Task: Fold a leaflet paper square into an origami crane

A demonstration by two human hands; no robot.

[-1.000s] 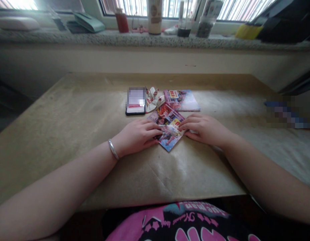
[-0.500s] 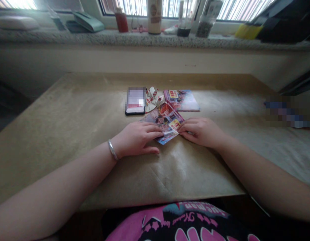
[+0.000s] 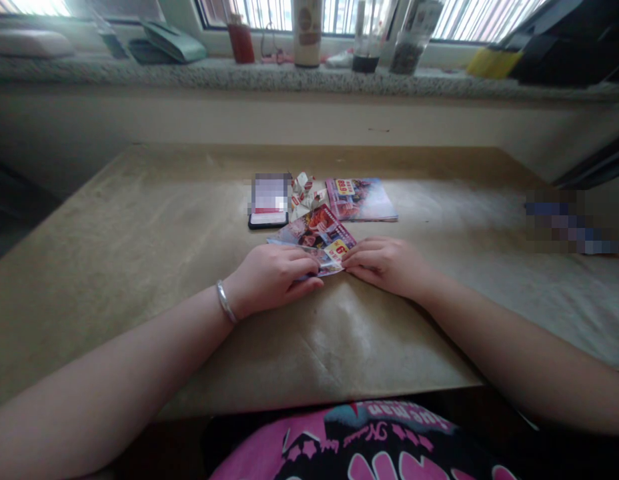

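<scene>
A colourful printed leaflet lies at an angle on the table in front of me, its near edge turned up in a fold. My left hand is closed on the left part of that edge, fingers curled over the paper and thumb along the near side. At the right corner, beside a yellow price patch, my right hand pinches the paper with its fingertips. The fingers partly cover the fold.
Behind the leaflet are a phone, crumpled paper figures and a stack of similar leaflets. A blurred flat item lies far right. Bottles, including a red one, line the stone windowsill.
The leaflet's near corner, flat and pointing at me before, is now folded up. Both hands have shifted slightly; the right one moved left with the paper, and the left thumb drew closer to its edge.
</scene>
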